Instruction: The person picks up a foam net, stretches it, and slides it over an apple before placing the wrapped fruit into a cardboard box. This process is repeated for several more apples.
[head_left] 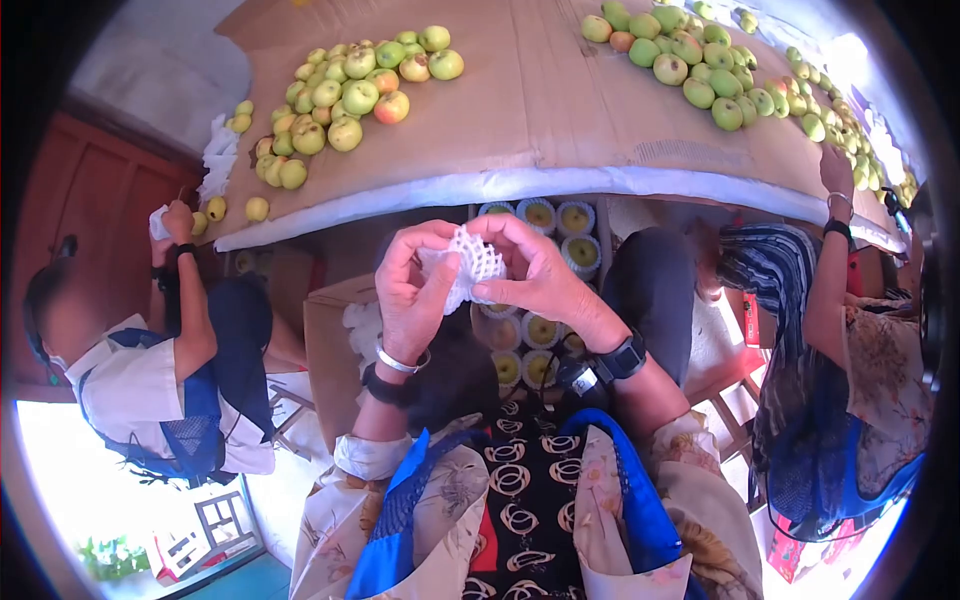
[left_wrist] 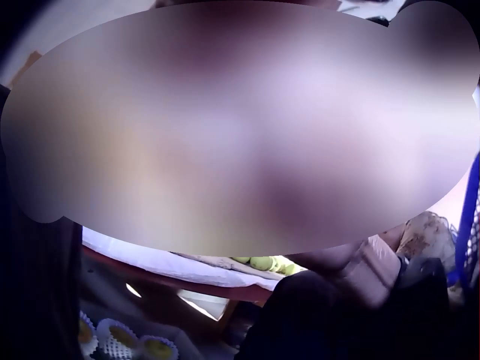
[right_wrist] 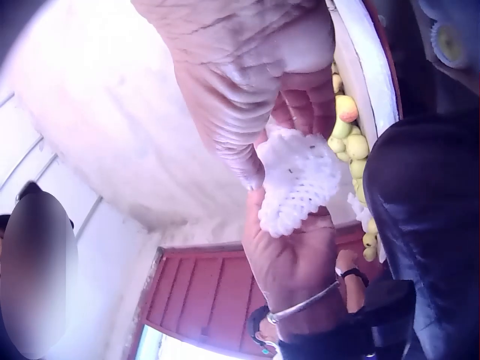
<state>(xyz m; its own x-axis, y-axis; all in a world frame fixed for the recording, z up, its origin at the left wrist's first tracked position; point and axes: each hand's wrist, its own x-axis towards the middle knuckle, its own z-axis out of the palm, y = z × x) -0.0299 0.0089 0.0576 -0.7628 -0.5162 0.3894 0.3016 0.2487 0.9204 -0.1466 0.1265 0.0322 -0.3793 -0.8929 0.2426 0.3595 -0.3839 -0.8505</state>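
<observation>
A white foam net sleeve [head_left: 478, 262] is held between both hands in the head view, in front of the chest. The left hand [head_left: 418, 280] pinches its left side with thumb and fingers. On the other side, the right hand [head_left: 530, 270] grips it between thumb and curled fingers. In the right wrist view the foam net [right_wrist: 296, 180] lies between the right hand [right_wrist: 255, 90] and the left hand [right_wrist: 294, 255]. No apple can be made out inside it. The left wrist view is mostly blurred and shows neither hand clearly.
Below the hands stands a box of apples in foam nets [head_left: 540, 332]. Left of it is an open carton [head_left: 325, 350] with white nets. Apple piles [head_left: 360, 95] lie on the cardboard-covered table [head_left: 520, 120]. A person [head_left: 170, 370] sits at left, another [head_left: 850, 370] at right.
</observation>
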